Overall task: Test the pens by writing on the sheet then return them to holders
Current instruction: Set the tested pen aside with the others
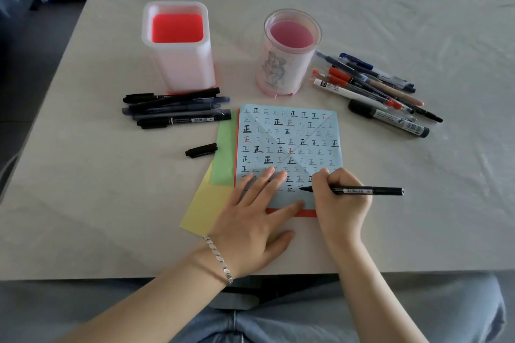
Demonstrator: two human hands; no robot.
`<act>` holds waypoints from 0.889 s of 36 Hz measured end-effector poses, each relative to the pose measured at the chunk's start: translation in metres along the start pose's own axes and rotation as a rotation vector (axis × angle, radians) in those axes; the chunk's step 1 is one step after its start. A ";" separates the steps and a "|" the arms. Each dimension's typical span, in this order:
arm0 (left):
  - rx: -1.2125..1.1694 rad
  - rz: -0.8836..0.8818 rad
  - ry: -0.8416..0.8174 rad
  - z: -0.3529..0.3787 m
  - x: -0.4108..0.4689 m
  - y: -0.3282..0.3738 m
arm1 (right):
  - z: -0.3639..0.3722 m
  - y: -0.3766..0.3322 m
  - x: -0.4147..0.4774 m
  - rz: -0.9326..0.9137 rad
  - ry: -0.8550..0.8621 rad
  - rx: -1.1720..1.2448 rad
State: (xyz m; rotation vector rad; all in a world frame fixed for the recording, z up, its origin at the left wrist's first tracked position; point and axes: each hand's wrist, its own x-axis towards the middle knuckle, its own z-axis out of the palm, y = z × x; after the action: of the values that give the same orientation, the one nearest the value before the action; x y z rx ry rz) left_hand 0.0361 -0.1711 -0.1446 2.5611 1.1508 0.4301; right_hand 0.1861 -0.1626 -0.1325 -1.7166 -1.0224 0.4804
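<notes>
Left of the sheet [306, 133], a loose black cap [201, 150] near stacked pens [178, 110].

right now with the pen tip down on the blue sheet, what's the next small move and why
Probably finish this character: the right hand grips the black pen with its tip on the blue sheet, where only a short stroke shows beside the last full mark. The left hand lies flat on it. The cap lies loose nearby.
</notes>
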 end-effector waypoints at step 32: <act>0.013 0.016 -0.026 -0.001 0.000 -0.001 | -0.003 -0.004 0.000 0.063 0.107 0.113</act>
State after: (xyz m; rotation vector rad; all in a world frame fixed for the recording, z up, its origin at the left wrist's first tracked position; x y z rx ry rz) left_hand 0.0350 -0.1708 -0.1440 2.5805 1.1287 0.3929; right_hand 0.1872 -0.1638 -0.1276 -1.6597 -0.8512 0.4722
